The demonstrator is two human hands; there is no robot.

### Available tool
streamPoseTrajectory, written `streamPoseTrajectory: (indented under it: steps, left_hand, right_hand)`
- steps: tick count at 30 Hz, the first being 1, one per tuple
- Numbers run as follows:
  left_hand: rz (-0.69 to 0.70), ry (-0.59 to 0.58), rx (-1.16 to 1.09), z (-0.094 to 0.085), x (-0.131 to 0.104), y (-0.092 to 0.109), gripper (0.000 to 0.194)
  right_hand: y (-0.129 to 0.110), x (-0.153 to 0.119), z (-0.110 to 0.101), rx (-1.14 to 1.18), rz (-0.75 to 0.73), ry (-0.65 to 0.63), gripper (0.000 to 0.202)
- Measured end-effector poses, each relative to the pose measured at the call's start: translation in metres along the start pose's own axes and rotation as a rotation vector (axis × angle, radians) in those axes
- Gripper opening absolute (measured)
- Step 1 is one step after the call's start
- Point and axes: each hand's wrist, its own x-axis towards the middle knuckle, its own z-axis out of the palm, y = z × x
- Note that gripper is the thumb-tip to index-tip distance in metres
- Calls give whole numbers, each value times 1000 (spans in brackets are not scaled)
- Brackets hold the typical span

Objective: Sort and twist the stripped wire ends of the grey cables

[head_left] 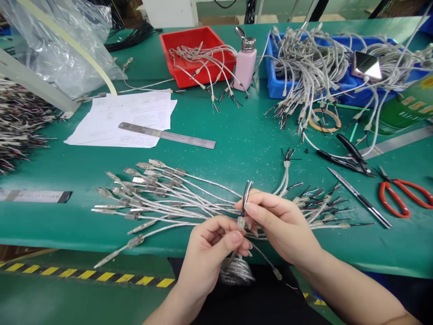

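Note:
My left hand (219, 243) is closed around a cable (241, 223) just below its clear end piece, from which thin wires stick up. My right hand (280, 221) pinches those dark and white wires (247, 192) between thumb and fingers. Beneath both hands lies a spread of grey USB cables (189, 203), their plugs pointing left and their stripped wire ends fanning out to the right. A coiled bundle of cable (237, 271) hangs below my left hand, against the dark clothing.
Behind are a red tray (176, 74) of cables, a pink bottle (245, 65) and a blue bin (273, 83) heaped with cables. A steel ruler (189, 139) lies on papers (101, 122). At right lie black cutters (341, 160), a craft knife (360, 198) and red-handled scissors (389, 198).

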Motion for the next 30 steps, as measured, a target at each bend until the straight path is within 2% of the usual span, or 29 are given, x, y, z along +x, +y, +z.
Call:
streamPoseTrajectory:
  steps: [9,16,30]
  left_hand:
    - [14,-9,60,0,-2,1,7]
    - [21,-8,49,1,-4,-3,5]
    - [52,33,294,-3,-9,-13,12]
  right_hand:
    - [-2,0,3,20,23,-28,14]
    - [-1,-4,3,31,-56,-24,9]
    - [-4,-2,2,-3,-185,129,3]
